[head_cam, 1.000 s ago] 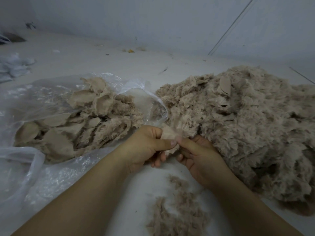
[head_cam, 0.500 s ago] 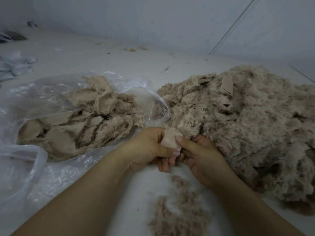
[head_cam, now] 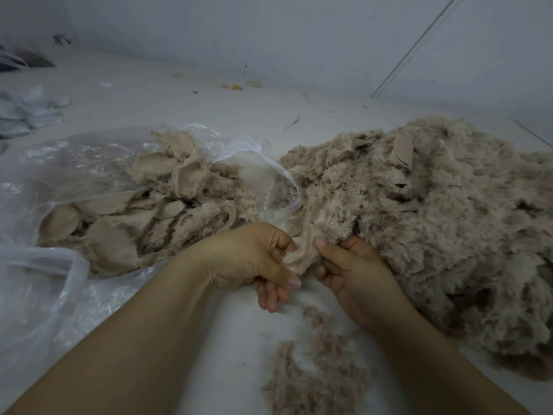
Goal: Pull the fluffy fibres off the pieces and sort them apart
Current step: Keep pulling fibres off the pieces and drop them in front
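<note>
One fluffy piece [head_cam: 300,254] sits at the centre of the view, gripped between both hands just above the pale floor [head_cam: 209,109]. The left hand [head_cam: 254,259] is curled round its left edge, thumb extended along the bottom toward 3 o'clock, lower fingers hanging loosely beneath. The right hand [head_cam: 353,269] pinches the right edge, thumb on top pointing to 10 o'clock, fingers tucked behind the fur. Both forearms enter from the 6 o'clock edge and converge on the piece.

At 3 o'clock from the piece lies one large heap of fluffy pieces [head_cam: 434,220], touching the right hand's knuckles; the count of items within it cannot be told. At 9 to 10 o'clock lies one clear plastic bag [head_cam: 59,163], mouth open toward the hands, holding one pile of flat-backed pieces [head_cam: 143,217], roughly ten backs visible. At 6 o'clock, between the forearms, lies one loose pile of pulled fibres [head_cam: 314,381] on the floor. At the far 9 o'clock edge sits one cluster of white material [head_cam: 27,112], well apart. Small scraps [head_cam: 236,86] dot the floor at 12 o'clock by the wall [head_cam: 299,34].
</note>
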`<action>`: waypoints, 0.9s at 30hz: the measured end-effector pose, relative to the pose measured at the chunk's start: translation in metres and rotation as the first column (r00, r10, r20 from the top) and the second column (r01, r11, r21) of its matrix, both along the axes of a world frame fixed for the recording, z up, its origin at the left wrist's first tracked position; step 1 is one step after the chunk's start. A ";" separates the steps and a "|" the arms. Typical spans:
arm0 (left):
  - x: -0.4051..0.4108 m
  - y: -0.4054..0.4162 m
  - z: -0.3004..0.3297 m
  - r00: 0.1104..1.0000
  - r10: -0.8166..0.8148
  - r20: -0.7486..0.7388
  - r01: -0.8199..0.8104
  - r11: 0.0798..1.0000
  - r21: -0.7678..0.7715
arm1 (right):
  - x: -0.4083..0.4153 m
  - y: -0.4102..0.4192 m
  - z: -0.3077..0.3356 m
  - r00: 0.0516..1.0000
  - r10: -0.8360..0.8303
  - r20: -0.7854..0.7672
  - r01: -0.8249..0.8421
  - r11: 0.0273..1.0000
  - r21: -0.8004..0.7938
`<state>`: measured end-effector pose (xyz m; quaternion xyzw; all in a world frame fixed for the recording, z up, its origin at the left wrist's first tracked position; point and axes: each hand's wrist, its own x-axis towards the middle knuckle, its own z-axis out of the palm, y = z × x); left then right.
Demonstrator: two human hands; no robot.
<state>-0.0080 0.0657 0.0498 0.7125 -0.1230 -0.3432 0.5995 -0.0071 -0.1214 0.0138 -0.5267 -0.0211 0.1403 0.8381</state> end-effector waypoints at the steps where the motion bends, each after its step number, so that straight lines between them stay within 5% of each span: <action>1: -0.001 -0.001 -0.001 0.999 -0.039 -0.013 0.039 0.999 0.026 | 0.001 0.000 -0.001 1.000 -0.017 -0.018 0.018 1.000 0.020; 8: 0.001 -0.010 -0.005 0.998 -0.017 0.068 0.016 1.000 0.014 | 0.000 0.001 0.003 1.000 -0.004 -0.012 0.004 1.000 -0.013; 13: 0.004 -0.013 -0.014 0.948 0.285 0.139 -0.280 0.959 -0.052 | 0.002 0.001 0.002 0.998 -0.026 -0.048 0.026 1.000 0.007; 14: 0.007 -0.014 -0.015 0.897 0.416 0.151 -0.395 0.906 -0.149 | 0.002 0.000 0.003 0.997 -0.049 -0.067 0.050 0.999 0.017; 16: 0.016 -0.010 -0.016 0.699 0.712 0.064 -0.636 0.661 -0.398 | 0.004 0.001 0.002 0.993 -0.082 -0.085 0.084 0.996 0.030; 18: 0.023 -0.006 -0.013 0.583 0.807 -0.095 -0.718 0.458 -0.525 | 0.005 0.001 0.002 0.993 -0.086 -0.086 0.089 0.996 0.031; 22: 0.018 -0.015 -0.017 0.654 0.750 -0.099 -0.718 0.574 -0.395 | 0.005 0.001 0.000 0.993 -0.069 -0.092 0.073 0.997 0.041; 27: 0.011 -0.028 -0.023 0.649 0.742 0.167 -0.695 0.668 -0.266 | 0.004 0.001 0.001 0.994 -0.064 -0.085 0.068 0.997 0.048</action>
